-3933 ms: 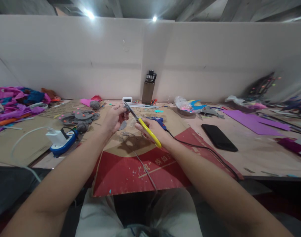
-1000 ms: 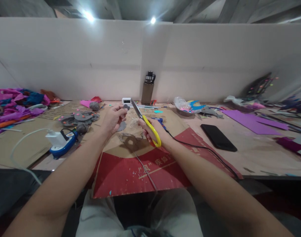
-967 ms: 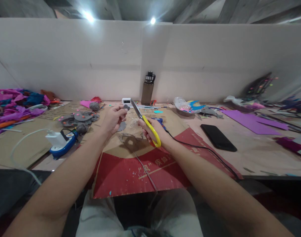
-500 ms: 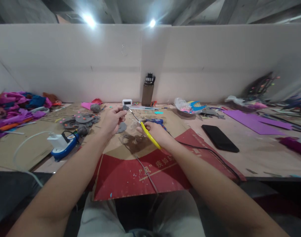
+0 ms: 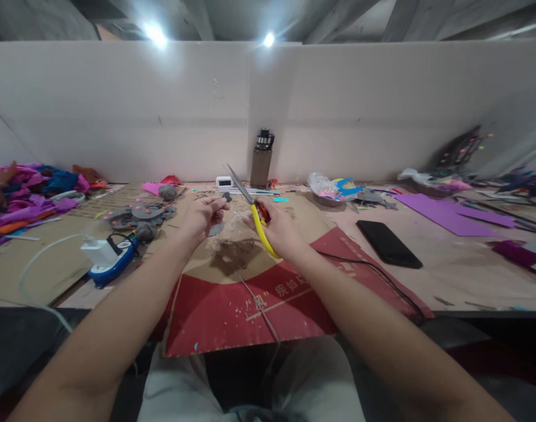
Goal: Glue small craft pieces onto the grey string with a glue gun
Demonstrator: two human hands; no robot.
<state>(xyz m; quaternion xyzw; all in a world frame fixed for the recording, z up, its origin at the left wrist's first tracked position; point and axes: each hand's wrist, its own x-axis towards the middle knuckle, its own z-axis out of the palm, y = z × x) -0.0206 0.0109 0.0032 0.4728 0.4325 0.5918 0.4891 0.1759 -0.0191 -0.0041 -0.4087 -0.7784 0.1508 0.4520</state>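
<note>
My right hand [image 5: 279, 225] is closed round a pair of scissors [image 5: 261, 230] with yellow and red handles. Their blades are slightly apart and point up and to the left. My left hand [image 5: 202, 217] has its fingers pinched together, with a small dark grey piece [image 5: 226, 197], perhaps felt, at the fingertips. A flat grey disc [image 5: 216, 229] lies on the cardboard [image 5: 197, 258], partly hidden behind that hand. Below the hands, a thin grey strand [image 5: 261, 310] runs over the red part of the cardboard.
Grey pieces with pink dots [image 5: 138, 214] and a blue power strip [image 5: 113, 264] lie left. A bottle [image 5: 261, 164] and small white clock [image 5: 224, 182] stand at the back. Right are a bowl of scraps [image 5: 327, 196], a phone [image 5: 388, 243] and purple sheets [image 5: 443, 215].
The scissors have swung upward, their blades moving off the grey piece and coming apart a little. My left hand stays nearly in place.
</note>
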